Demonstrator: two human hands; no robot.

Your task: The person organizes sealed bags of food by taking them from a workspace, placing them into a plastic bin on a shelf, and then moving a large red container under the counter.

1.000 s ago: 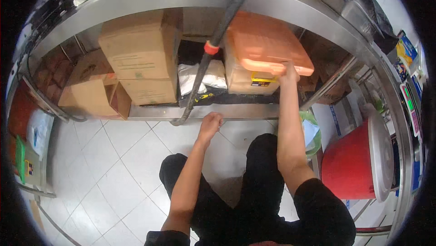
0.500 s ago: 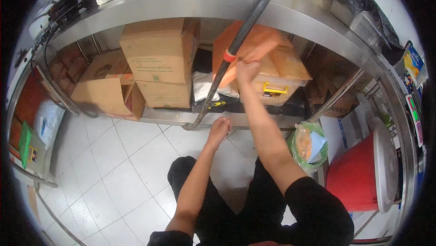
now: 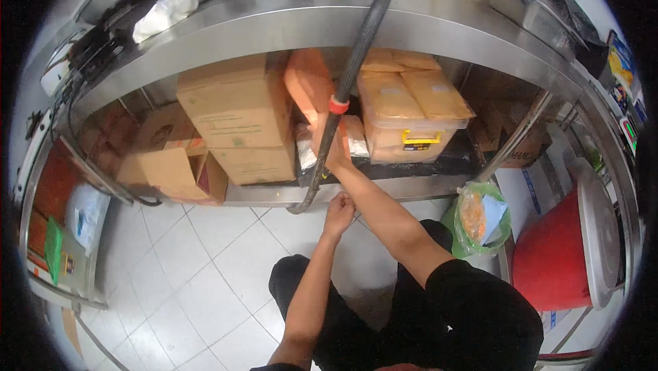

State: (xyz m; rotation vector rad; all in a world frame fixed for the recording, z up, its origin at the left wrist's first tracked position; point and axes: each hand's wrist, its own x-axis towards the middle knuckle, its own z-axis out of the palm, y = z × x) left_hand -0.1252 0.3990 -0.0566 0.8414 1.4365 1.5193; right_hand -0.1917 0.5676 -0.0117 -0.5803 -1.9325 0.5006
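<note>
The right hand (image 3: 334,148) reaches in under the steel surface (image 3: 439,25) and holds an orange lid (image 3: 310,87) by its lower edge; the lid stands tilted up on end above the lower shelf (image 3: 384,189), between the stacked cardboard boxes (image 3: 240,117) on the left and an open clear plastic tub (image 3: 411,121) on the right. The fingers are mostly hidden behind a black hose (image 3: 349,76) with a red band that hangs down across the front, so I cannot tell how firmly they close on the lid. The left hand (image 3: 339,210) is loosely curled at the front edge of the shelf, holding nothing that shows. The tub is filled with flat tan packets and sits toward the right end of the shelf. The risks, as I judge them: the lid could snag on the hose as it swings and slip out of the grip, or knock the small bags lying just beside the tub. Since only the far edge is held, the upright lid could tip back against the boxes.
</note>
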